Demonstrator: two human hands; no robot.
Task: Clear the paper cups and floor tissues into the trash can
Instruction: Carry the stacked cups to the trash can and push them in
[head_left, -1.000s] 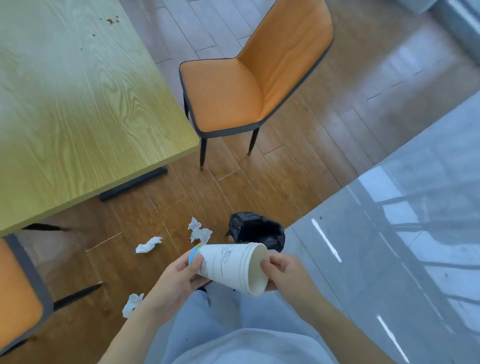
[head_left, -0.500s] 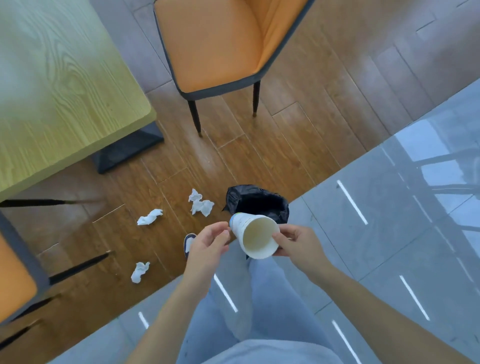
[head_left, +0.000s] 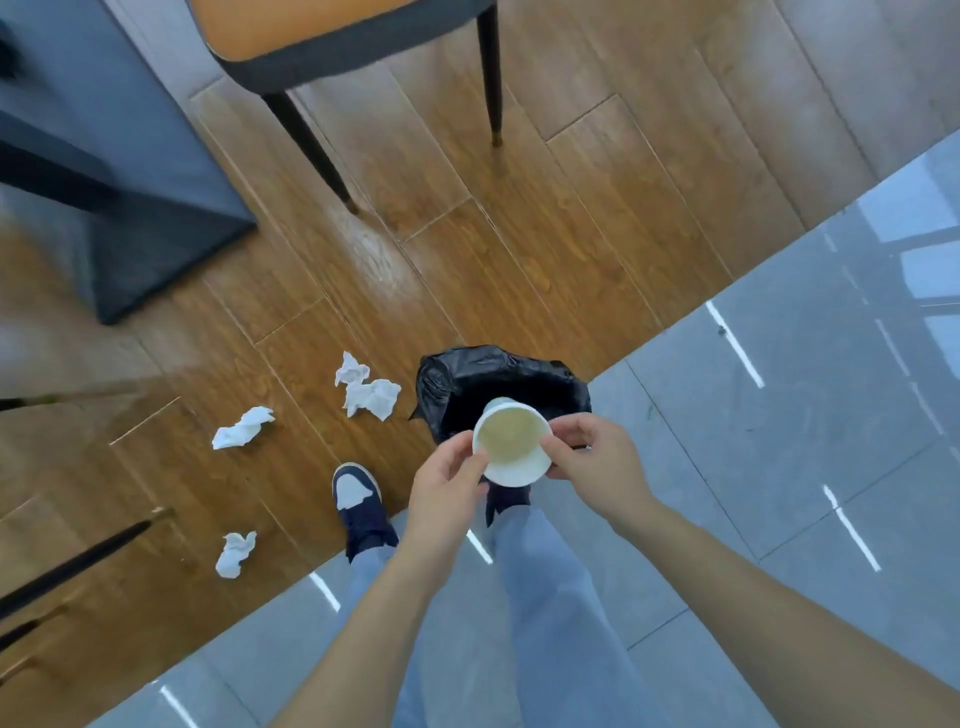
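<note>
Basically paper cup looks light, crushable; left hand and right hand fingers pinch its rim over trash can.

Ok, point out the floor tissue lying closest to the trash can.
The largest crumpled tissue, just left of the black-lined trash can. The other two tissues lie farther left.

No readable text, no label, brand, number or sign anywhere in view, paper cup turned mouth-up so only its plain inside shows, black trash can liner unmarked, shoe without legible logo
</note>
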